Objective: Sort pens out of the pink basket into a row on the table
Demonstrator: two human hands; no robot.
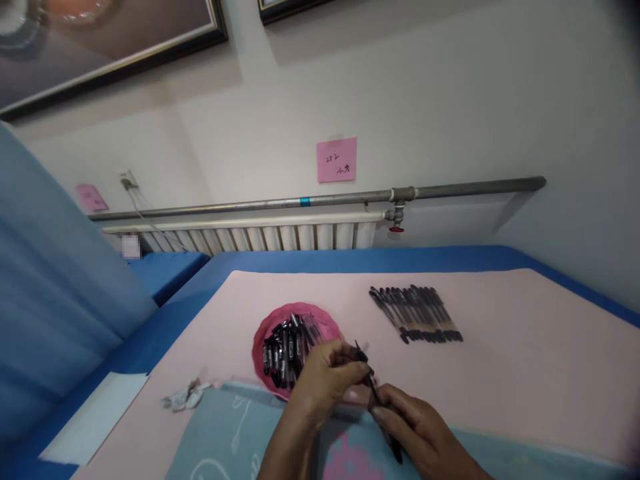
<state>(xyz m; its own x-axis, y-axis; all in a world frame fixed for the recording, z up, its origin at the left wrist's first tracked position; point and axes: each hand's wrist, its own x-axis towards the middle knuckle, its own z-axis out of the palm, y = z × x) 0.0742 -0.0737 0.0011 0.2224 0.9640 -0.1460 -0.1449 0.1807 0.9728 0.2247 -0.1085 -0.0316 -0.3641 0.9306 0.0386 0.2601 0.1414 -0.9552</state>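
A dark pen (374,388) is held at a slant between my two hands, over the front edge of the pink sheet. My left hand (327,375) pinches its upper part, just below the thin tip that points up and away. Lower down, the fingers of my right hand (419,427) are closed round the barrel, and the dark end sticks out beneath them. Whether my left fingers also hold a small pen part is hidden. Behind my left hand stands a pink basket (258,343) with several black pen parts (284,350) and clear tubes in it.
Several dark pens (416,315) lie in a neat slanted row at the back right of the pink sheet (510,347). Crumpled wrapping (186,396) and white paper (95,420) are at the left. A teal patterned cloth (225,433) covers the front. A radiator (280,237) stands behind.
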